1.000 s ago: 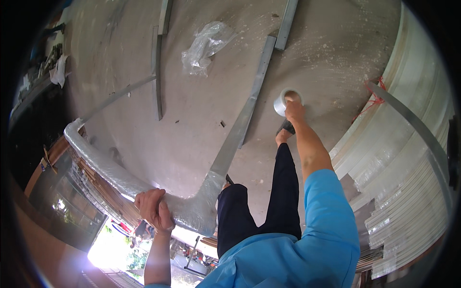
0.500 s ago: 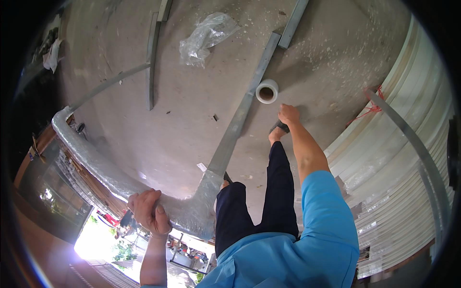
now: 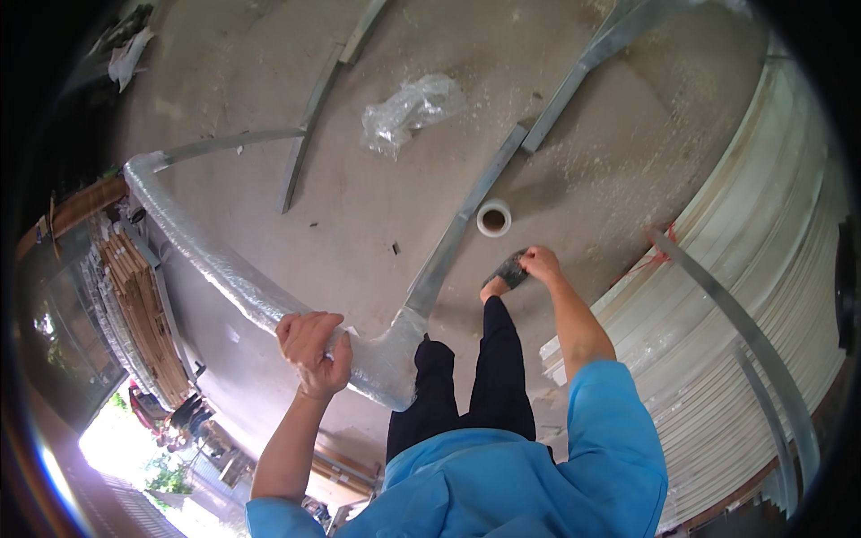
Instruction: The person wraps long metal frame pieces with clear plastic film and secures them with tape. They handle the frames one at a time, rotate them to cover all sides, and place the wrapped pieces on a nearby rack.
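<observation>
A long bar wrapped in clear plastic film [image 3: 220,276] runs from the far left to my left knee. It is one side of a grey metal frame. My left hand [image 3: 314,351] is closed around this bar near its right end, where the film bunches at the corner. From that corner a grey metal leg [image 3: 439,260] extends away over the floor. My right hand [image 3: 540,264] is in a closed fist beside my dark shoe [image 3: 511,269], and anything inside the fingers is hidden. Just beyond that hand, a roll of stretch film [image 3: 493,218] stands on end.
Crumpled clear plastic [image 3: 413,112] lies on the concrete floor ahead. Other grey metal bars [image 3: 309,134] rest beyond the frame. On the right are stacked long white panels [image 3: 708,359] with a curved metal strip [image 3: 744,314] over them. Flattened brown boards [image 3: 139,309] lean at the left.
The view has shifted, so the frame and floor things sit differently. My left hand still grips the wrapped bar. My right hand stays closed, lower in the picture and next to the shoe.
</observation>
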`<action>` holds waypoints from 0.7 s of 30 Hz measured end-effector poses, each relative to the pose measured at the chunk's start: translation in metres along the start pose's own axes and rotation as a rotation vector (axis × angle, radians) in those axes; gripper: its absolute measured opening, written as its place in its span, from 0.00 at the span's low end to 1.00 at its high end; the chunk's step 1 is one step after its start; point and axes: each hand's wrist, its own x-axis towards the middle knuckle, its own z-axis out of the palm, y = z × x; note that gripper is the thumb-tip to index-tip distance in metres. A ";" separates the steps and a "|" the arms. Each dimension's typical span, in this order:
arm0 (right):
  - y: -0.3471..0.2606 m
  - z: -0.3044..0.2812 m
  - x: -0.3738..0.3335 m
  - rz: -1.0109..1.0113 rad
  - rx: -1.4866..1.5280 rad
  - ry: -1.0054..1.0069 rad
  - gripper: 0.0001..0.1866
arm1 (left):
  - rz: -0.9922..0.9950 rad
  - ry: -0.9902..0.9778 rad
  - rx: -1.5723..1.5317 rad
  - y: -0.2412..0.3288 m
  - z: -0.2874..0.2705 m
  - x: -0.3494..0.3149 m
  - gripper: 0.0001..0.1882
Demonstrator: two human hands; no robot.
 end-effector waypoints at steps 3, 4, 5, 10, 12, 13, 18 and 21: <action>-0.017 -0.020 -0.029 0.043 0.121 -0.040 0.14 | 0.034 0.078 -0.033 0.000 0.001 0.000 0.09; -0.021 -0.026 -0.039 0.059 0.160 -0.054 0.19 | 0.035 0.091 -0.056 0.000 0.002 0.000 0.08; -0.025 -0.031 -0.051 0.030 0.282 -0.048 0.22 | 0.046 0.118 -0.061 0.000 0.002 -0.001 0.07; -0.039 -0.049 -0.106 -0.063 0.367 0.085 0.13 | 0.109 0.220 -0.085 -0.004 0.007 -0.005 0.06; -0.041 -0.053 -0.126 -0.068 0.481 0.120 0.10 | 0.113 0.255 -0.100 -0.003 0.008 -0.009 0.06; -0.040 -0.053 -0.138 -0.059 0.562 0.136 0.09 | 0.099 0.256 -0.083 -0.003 0.010 -0.010 0.06; -0.027 -0.054 -0.198 -0.112 0.742 0.190 0.07 | 0.066 0.263 -0.228 -0.009 0.009 -0.017 0.11; -0.021 -0.077 -0.209 -0.137 0.680 0.176 0.08 | -0.017 0.482 -0.134 -0.028 0.000 -0.012 0.19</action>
